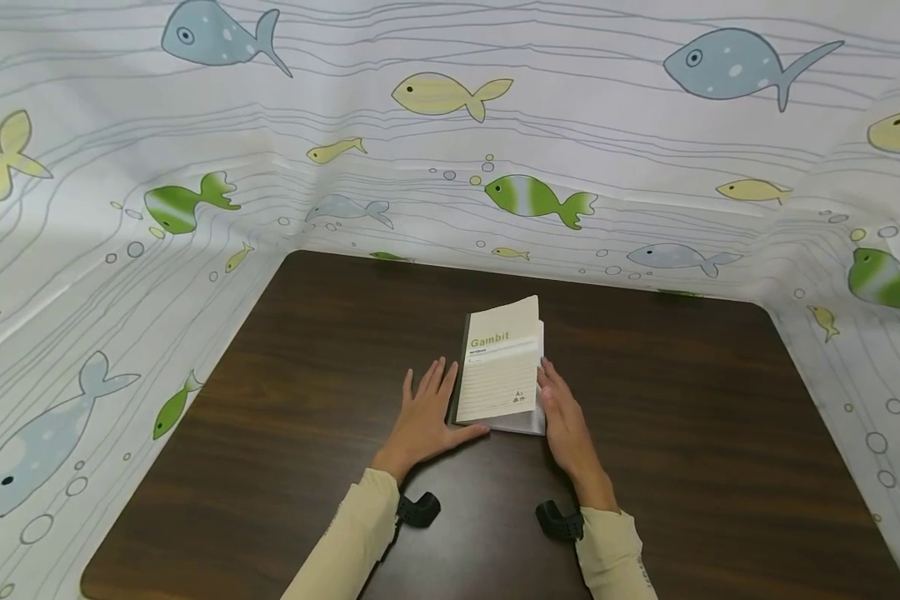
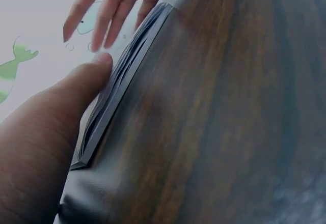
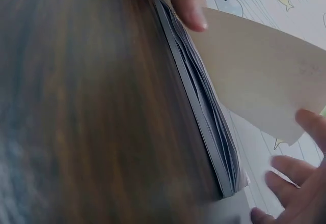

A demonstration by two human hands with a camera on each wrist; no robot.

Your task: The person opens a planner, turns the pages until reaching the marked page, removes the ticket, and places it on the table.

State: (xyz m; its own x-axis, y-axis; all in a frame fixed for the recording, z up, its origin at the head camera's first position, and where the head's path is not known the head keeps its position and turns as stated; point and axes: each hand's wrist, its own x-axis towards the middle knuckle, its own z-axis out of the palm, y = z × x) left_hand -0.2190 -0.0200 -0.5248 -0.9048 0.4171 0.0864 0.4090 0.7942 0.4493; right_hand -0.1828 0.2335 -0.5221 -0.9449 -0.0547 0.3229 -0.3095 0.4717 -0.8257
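A notebook with a cream cover reading "Gambit" lies on the dark wooden table. Its front cover stands lifted along the right side, and white pages show beneath. My left hand lies at the spine side, fingers spread on the table, its thumb at the notebook's lower left corner. At the lifted edge is my right hand, fingers extended and apart, a fingertip right at the cover's edge. The page edges look slightly fanned in both wrist views.
Dark wood tabletop with rounded corners surrounds the notebook. A white sheet printed with fish and wavy lines rises along the back and both sides. Black straps with small devices sit on both wrists, over cream sleeves.
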